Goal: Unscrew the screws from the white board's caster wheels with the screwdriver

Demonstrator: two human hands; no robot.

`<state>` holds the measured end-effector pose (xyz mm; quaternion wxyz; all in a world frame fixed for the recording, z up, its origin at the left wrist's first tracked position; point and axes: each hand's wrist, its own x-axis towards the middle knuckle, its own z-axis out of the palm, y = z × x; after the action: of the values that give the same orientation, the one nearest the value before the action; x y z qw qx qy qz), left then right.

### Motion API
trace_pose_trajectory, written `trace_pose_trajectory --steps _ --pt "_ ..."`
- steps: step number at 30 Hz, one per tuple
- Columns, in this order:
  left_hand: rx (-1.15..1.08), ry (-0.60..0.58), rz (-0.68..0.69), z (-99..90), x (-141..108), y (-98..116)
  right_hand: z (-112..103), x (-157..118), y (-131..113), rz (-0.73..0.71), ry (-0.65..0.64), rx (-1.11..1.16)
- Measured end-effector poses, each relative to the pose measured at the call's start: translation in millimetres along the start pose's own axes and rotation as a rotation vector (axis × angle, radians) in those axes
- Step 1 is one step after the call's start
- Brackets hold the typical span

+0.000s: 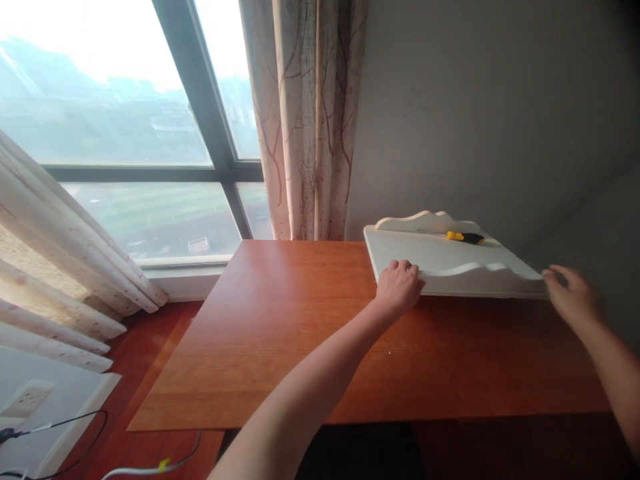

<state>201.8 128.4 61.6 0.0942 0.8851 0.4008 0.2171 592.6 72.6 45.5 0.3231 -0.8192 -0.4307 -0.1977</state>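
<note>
A white wooden shelf board (415, 252) with wavy raised edges along its front and back sits on the far right part of the brown table. Curled over its left front corner is my left hand (400, 288), fingers closed on the edge. At the right front corner, my right hand (573, 293) pinches the end of the board between thumb and fingers. A screwdriver (465, 237) with a yellow and black handle lies on the board near the back edge. The undersides of both grips are hidden.
The wooden table (280, 320) reaches toward me and to the left. Behind it stand a grey wall (475, 100) and a patterned curtain (315, 120), with a window (125, 120) at left. A wall socket (29, 399) and cables (135, 471) are low on the left.
</note>
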Motion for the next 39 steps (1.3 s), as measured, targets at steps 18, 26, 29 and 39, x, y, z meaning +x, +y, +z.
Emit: trace_pose_trajectory --steps 18,26,29,39 --pt "0.042 -0.009 -0.062 -24.0 -26.0 -32.6 21.0 -45.0 -22.2 -0.146 -0.175 0.169" --pt "0.050 0.024 -0.106 -51.2 -72.1 -61.3 4.8 -95.1 -53.4 -0.282 -0.155 0.246" --pt "0.051 0.058 -0.137 -66.5 -93.1 -79.4 -4.0 -117.7 -80.4 -0.342 -0.123 0.274" --pt "-0.023 0.202 -0.180 -116.1 -187.7 -131.4 -42.1 -187.6 -168.6 -0.573 -0.143 0.269"
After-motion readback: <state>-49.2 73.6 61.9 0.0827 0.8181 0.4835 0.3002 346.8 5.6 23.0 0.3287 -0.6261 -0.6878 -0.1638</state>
